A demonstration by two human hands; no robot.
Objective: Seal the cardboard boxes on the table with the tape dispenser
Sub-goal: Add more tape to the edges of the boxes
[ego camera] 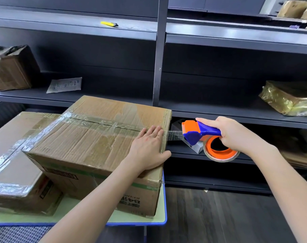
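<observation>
The upper cardboard box (89, 141) is sitting at the right end of the desk (165, 199), overlapping a second taped box (17, 155) to its left. Its top seam is running across towards the right edge, so the tape can follow it in one line.

A strip of clear tape (173, 135) is stretching from that seam over the right edge to the tape dispenser (200, 133). The dispenser is hanging just past the box, off the desk and in front of the dark shelves (237, 116).

Your right grip (237, 135) is curling round the dispenser's blue handle, with the orange roll (219, 151) hanging below your palm. Holding it out there appears to be keeping the strip taut and level with the lid.

Your left grip (147, 148) is spread flat, fingers straight and close together. They are pressing down on the seam near the edge, and the thumb is reaching over the box's side. That hand seems to be doing two jobs: bonding the tape to the cardboard and anchoring the box against your pull.

Judging by the layout, you are nearing the end of this run, with the strip not yet folded down the side or cut.

A yellow cutter (109, 24) is lying well apart on an upper shelf, and wrapped parcels are sitting on other shelves.
</observation>
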